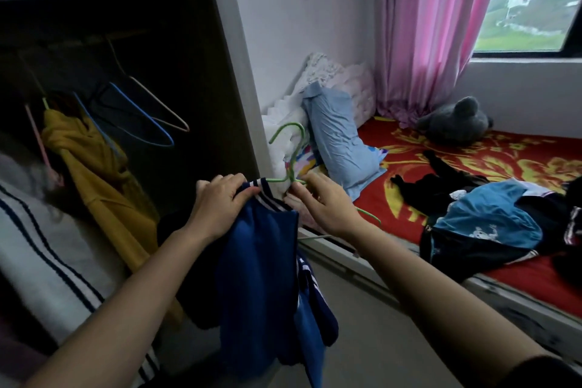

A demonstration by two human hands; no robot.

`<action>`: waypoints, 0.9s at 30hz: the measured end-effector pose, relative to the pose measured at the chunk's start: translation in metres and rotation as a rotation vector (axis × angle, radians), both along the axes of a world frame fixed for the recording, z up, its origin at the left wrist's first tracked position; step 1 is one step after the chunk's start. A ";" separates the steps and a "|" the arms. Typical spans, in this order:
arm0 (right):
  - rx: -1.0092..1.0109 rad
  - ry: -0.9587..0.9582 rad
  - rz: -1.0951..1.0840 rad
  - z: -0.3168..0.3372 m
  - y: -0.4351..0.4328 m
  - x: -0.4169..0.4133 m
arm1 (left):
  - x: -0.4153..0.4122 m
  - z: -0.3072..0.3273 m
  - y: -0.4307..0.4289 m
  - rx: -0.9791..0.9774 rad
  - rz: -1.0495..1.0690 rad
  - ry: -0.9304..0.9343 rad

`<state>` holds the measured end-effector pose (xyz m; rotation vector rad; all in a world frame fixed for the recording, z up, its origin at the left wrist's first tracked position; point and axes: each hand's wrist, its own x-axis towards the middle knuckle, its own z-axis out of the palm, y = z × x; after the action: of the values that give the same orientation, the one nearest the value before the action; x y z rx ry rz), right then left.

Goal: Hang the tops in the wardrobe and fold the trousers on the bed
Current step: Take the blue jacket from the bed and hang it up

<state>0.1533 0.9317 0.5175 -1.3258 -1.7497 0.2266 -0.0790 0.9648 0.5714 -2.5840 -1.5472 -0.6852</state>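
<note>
Wardrobe (201,72): open, L side of view; rail sits high in shadow. One top already hangs inside, so the hanging part is judged begun, not finished.
Bed (390,142): R side, red cover w/ yellow flowers, below the window. No folded trousers show on it; folding is judged not yet started.
Pile (488,230): loose clothes on bed near its front edge, blue and dark items mixed. Black garment (441,186) lies spread just behind. Which are tops and which trousers: cannot tell. All of it is work left.
Blue top (261,277): the item in hand. Held in front of wardrobe opening, outside it, between both hands; body and sleeve droop toward floor, striped collar uppermost.
Yellow top (94,167): on a hanger inside wardrobe, L of centre, bunched at the neck. Counts as done.
Spare hangers (151,123): blue and tan, bare, on rail just R of yellow top.
Green hanger (291,151): hook up, not on rail. L arm runs into collar of blue top; R arm sticks out bare below R wrist. Judged half inserted; R shoulder needs seating, then hook goes to rail.
L hand (217,201): grips striped collar, fingers curled over the fabric.
R hand (327,205): fingertips pinch green hanger at base of its neck.
</note>
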 end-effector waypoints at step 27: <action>-0.632 -0.176 -0.104 -0.137 -0.021 0.028 | -0.049 0.025 -0.001 0.080 -0.071 -0.300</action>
<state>0.1809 0.9108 0.3807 -1.9280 -1.8200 0.6609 -0.1276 0.9635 0.5968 -2.5810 -1.4671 -1.1623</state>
